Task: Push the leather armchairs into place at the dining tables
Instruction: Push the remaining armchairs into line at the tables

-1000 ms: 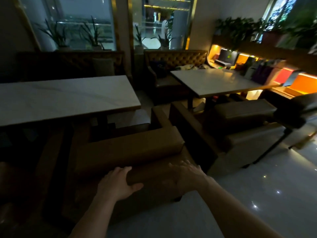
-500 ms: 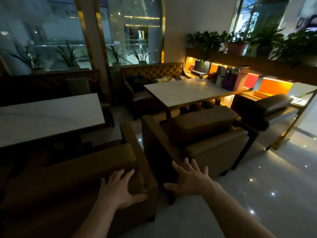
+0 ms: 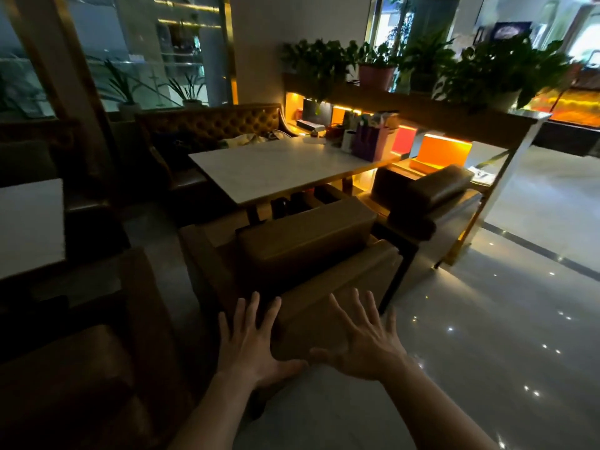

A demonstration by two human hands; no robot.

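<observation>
A brown leather armchair [image 3: 305, 251] stands in front of me, its back toward me, facing a white-topped dining table [image 3: 279, 165]. My left hand [image 3: 250, 339] and my right hand [image 3: 360, 342] are both spread flat, fingers apart, just in front of the chair's back; whether they touch it is unclear. A second brown armchair [image 3: 74, 375] sits at the lower left beside another white table [image 3: 29, 222]. A third, darker armchair [image 3: 422, 196] stands at the right end of the middle table.
A tufted leather bench [image 3: 207, 128] runs behind the middle table. A lit shelf unit [image 3: 438, 125] with potted plants and bags borders the table's right side. Glossy tiled floor [image 3: 503, 336] stretches to the right.
My view swung right, from the left armchair to the middle one. My left hand came off the left chair's back, and both hands now spread open toward the middle chair.
</observation>
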